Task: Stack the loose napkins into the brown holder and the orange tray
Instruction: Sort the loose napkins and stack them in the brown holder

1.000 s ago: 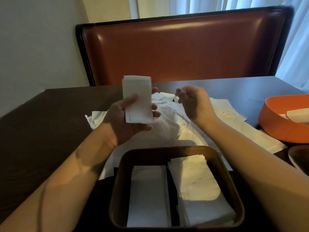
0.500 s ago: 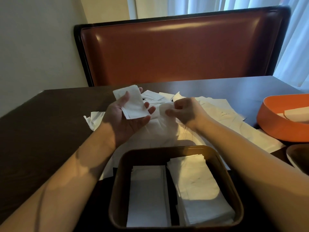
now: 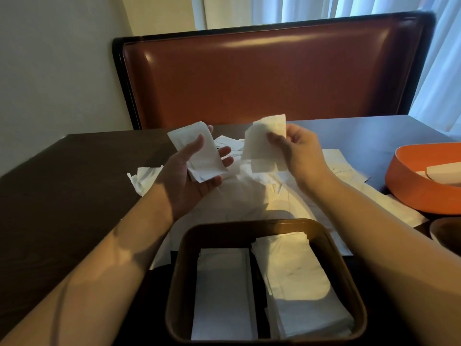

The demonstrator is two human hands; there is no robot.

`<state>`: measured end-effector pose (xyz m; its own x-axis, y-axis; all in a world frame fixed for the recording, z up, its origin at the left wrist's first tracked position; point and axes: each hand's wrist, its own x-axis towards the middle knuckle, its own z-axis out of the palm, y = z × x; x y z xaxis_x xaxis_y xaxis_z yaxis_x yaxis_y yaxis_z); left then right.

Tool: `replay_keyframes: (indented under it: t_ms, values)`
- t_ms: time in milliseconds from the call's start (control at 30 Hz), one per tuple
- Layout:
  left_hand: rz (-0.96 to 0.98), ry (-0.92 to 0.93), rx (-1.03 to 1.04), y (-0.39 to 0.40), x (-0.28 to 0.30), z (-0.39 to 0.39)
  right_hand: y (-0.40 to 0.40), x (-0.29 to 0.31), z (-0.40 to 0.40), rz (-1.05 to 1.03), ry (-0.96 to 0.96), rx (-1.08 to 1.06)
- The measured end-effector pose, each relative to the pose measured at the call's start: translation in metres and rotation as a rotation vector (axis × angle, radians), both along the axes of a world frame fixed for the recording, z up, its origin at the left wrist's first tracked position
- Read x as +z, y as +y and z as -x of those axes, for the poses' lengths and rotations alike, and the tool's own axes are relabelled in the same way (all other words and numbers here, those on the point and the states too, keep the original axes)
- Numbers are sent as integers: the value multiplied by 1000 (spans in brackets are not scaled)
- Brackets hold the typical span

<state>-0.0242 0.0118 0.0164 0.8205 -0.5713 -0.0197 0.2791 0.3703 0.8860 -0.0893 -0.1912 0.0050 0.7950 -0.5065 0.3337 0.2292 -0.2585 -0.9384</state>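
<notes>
where the dark table [image 3: 62, 196] meets its near edge, the brown holder [image 3: 349, 283] keeps two napkin stacks [image 3: 224, 290]; beyond, the left hand [image 3: 189, 181] clasps a small stack [image 3: 197, 148], the right hand [image 3: 299, 151] pinches one napkin [image 3: 264, 146] above the loose napkins [image 3: 262, 196]; the orange tray [image 3: 414, 193] is cut off at the right edge, a padded seat back [image 3: 262, 78] behind.

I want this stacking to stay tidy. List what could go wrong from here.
1. The right hand pinches its napkin only at one edge; it may flop or unfold.
2. The left hand holds its stack loosely, so sheets could slide off.
3. The holder already has two stacks; another may land crooked.
</notes>
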Motion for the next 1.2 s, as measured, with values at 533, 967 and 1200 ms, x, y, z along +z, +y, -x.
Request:
replay_keyframes:
  t_ms: [533,967,1200]
  values:
    - [-211,15,-211,1,2,5,28,14,9,380,-2,352]
    - [-294,-59,-281,5,-3,11,26,6,-2,502,-224,93]
    - [-203,-1,-170,1,-1,7,7,4,5,20,117,347]
